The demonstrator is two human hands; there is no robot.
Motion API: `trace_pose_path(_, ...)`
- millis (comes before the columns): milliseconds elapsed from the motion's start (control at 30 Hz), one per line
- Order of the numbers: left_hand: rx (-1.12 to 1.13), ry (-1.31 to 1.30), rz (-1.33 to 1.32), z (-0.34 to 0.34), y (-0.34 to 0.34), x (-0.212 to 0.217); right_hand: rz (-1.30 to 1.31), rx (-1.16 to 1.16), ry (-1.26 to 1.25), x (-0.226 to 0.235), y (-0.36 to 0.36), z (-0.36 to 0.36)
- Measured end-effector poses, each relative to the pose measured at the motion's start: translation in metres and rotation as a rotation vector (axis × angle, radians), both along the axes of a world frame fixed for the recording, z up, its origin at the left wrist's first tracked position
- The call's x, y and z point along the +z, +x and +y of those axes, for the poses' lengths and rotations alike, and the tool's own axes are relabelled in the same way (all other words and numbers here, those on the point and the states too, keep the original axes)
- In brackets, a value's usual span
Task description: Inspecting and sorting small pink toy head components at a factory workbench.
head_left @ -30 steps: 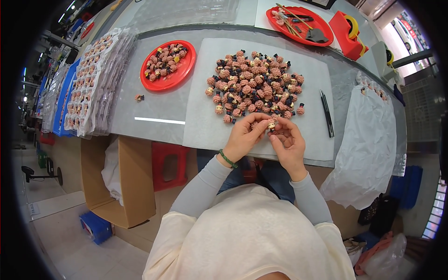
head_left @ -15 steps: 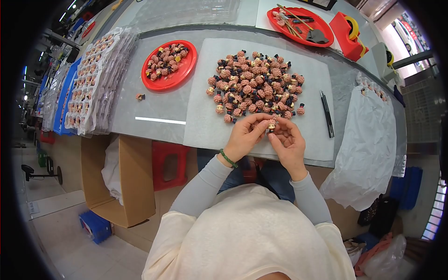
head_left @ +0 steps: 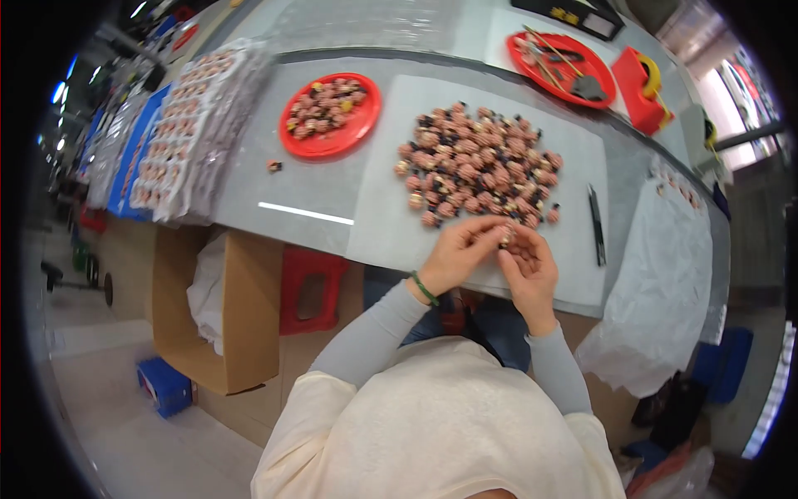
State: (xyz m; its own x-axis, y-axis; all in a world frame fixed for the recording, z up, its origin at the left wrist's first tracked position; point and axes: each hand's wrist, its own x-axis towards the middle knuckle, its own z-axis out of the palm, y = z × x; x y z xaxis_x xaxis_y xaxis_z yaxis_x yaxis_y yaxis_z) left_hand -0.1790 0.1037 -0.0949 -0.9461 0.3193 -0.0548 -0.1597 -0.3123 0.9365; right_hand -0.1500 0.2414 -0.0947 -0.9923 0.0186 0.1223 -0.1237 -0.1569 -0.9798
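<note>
Both hands meet at the front of a white sheet (head_left: pixel 399 166) on the table. My left hand (head_left: pixel 455 256), with a green bracelet at the wrist, is closed, thumb and fingers pinching a small figurine (head_left: pixel 504 239). My right hand (head_left: pixel 533 273) is closed round the other side of the same figurine, fingers curled. The figurine has pinkish curly hair and a dark lower part; blur and fingers hide its details. Just beyond the hands lies a heaped pile of similar figurines (head_left: pixel 478 162).
A red plate (head_left: pixel 357 129) with more figurines stands left, near a single loose figurine (head_left: pixel 274 165). A black pen-like tool (head_left: pixel 596 224) lies right of the pile. Farther back are a red tool tray (head_left: pixel 603 71) and a red tape dispenser (head_left: pixel 636 96). Stacked blister trays (head_left: pixel 187 125) stand far left.
The whole view has shifted, so the table and hands appear farther right. Both hands keep hold of the figurine, which looks slightly turned. The pile looks unchanged.
</note>
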Motion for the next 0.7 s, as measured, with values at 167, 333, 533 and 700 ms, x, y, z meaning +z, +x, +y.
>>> trace_pose_path(167,-0.097,0.084,-0.123,-0.005,0.002,0.0,-0.035,-0.015,0.104,0.001,0.01,0.018)
trace_pose_path(333,0.109,0.01,-0.2,-0.087,0.002,0.029,0.005,0.018,0.145,0.0,0.012,0.018)
trace_pose_path(533,0.705,-0.377,0.009,-0.253,-0.047,0.096,0.029,0.01,0.181,0.003,0.008,0.012)
trace_pose_path(700,1.509,0.009,0.396,-0.417,-0.091,0.151,0.056,0.036,0.174,0.002,0.009,0.009)
